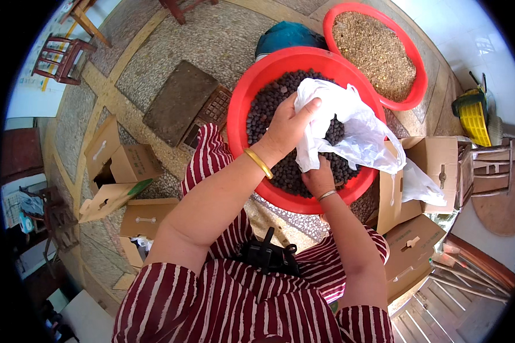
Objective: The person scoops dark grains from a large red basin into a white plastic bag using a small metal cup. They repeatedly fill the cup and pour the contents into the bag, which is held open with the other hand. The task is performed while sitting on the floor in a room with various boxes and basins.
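A large red plastic basin (239, 100) in front of me holds many small dark round fruits or nuts (269, 96). Over it, my left hand (289, 124) grips the gathered side of a white plastic bag (355, 135), thumb uppermost. My right hand (319, 178) is low in the basin, among the dark round pieces at the bag's lower edge. Its fingers are partly hidden under the bag, so whether they hold anything does not show. The bag's loose handle hangs to the right, over the basin's rim.
A second red basin (421, 83) with brown grainy material stands beyond, beside a teal sack (287, 36). Open cardboard boxes stand at right (433, 165) and left (137, 163). A dark flat board (180, 103) lies on the floor. Small wooden chairs (60, 58) stand farther off.
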